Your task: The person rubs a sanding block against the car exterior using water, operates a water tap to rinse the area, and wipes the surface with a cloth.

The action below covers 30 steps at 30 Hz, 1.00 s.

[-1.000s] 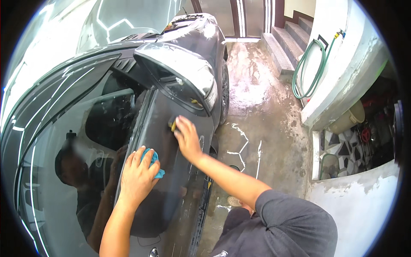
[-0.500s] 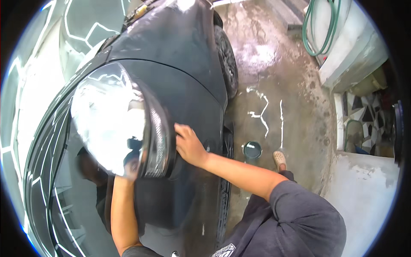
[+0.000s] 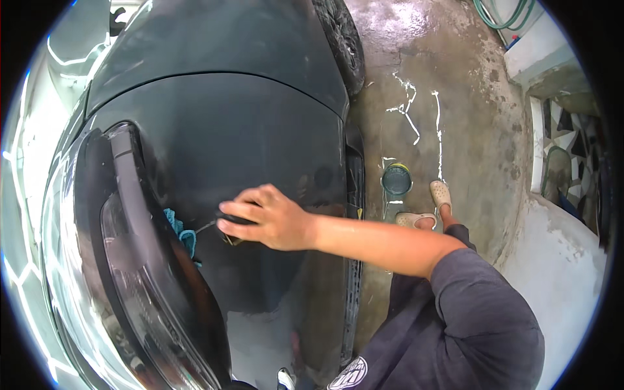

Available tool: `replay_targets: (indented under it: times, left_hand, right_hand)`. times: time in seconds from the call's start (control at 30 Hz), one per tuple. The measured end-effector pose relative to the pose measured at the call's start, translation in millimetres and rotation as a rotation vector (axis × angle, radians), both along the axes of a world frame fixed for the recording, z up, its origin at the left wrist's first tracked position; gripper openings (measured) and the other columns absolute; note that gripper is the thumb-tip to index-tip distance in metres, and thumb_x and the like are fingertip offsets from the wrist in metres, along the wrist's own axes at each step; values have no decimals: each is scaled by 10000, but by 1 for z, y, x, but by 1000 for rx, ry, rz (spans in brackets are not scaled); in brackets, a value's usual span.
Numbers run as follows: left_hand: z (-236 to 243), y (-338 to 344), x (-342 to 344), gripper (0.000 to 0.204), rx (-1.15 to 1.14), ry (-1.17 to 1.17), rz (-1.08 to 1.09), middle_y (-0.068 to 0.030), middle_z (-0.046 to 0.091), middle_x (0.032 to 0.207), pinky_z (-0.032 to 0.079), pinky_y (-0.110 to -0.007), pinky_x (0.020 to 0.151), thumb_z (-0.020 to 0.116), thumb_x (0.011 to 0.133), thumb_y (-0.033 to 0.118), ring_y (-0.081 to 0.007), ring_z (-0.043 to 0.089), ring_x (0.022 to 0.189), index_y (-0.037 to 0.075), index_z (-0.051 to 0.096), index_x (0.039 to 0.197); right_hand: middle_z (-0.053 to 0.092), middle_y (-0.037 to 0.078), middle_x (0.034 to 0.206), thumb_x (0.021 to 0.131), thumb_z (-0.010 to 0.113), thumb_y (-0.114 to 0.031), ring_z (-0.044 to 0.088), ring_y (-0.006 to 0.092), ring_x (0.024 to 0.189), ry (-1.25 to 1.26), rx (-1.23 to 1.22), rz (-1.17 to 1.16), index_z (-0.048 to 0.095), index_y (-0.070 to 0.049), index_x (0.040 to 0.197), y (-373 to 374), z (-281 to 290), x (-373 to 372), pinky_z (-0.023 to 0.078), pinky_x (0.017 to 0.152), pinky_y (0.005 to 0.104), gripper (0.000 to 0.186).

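My right hand (image 3: pixel 273 221) is closed around a small black object (image 3: pixel 234 221), mostly covered by the fingers, held over the dark car door (image 3: pixel 247 143). A thin pale streak runs from this object toward a crumpled teal cloth (image 3: pixel 185 234); I cannot tell whether it is liquid or a cord. The cloth shows beside the car's dark side mirror (image 3: pixel 140 240), which hides part of it. The mirror stands large and close on the left. My left hand is out of sight.
On the wet concrete floor (image 3: pixel 468 143), right of the car, stands a dark bucket (image 3: pixel 396 179) near my clogs (image 3: pixel 441 191). A car wheel (image 3: pixel 344 42) is at the top. A green hose (image 3: pixel 507 16) hangs at upper right, above a pale wall (image 3: pixel 552 260).
My view has shifted and the mirror's housing now shows instead of its bright glass. My right hand has left the mirror's edge and holds a black object. The left forearm has gone from view; a teal cloth appears.
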<state>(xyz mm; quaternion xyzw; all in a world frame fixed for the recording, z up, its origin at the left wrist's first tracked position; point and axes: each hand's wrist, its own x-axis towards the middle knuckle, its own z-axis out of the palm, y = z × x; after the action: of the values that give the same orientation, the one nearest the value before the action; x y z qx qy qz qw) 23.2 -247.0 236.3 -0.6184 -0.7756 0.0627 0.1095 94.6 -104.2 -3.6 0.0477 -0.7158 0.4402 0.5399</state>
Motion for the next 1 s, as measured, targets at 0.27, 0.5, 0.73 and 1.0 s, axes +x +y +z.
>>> replay_targets:
  times: [0.27, 0.5, 0.73, 1.0]
  left_hand:
    - [11, -9, 21, 280, -22, -32, 82, -121, 699, 1110, 551, -425, 896, 778, 861, 97, -302, 681, 1053, 58, 703, 1128]
    - [16, -1, 36, 293, -35, -39, 103, -124, 697, 1130, 548, -425, 910, 776, 866, 96, -302, 680, 1064, 59, 697, 1146]
    - [14, 12, 37, 306, -27, -41, 115, -127, 695, 1150, 546, -425, 924, 775, 871, 94, -301, 678, 1075, 60, 690, 1163]
    - [9, 24, 20, 321, -27, -37, 107, -131, 692, 1173, 543, -425, 940, 774, 877, 93, -300, 676, 1088, 62, 683, 1183]
  right_hand:
    - [563, 52, 1360, 870, 689, -128, 563, 268, 1123, -105, -179, -61, 611, -186, 1318, 11, 39, -38, 460, 875, 421, 458]
    - [570, 71, 1266, 816, 696, -124, 565, 304, 1039, -23, -39, -88, 614, -169, 1280, 66, 52, -82, 450, 818, 440, 473]
    - [560, 70, 1329, 815, 765, -219, 565, 290, 1065, -18, -76, 47, 631, -193, 1284, 17, 23, -25, 460, 806, 419, 488]
    - [578, 74, 1281, 830, 686, -127, 577, 318, 1047, -118, -144, -189, 642, -181, 1268, 89, 71, -101, 471, 815, 457, 444]
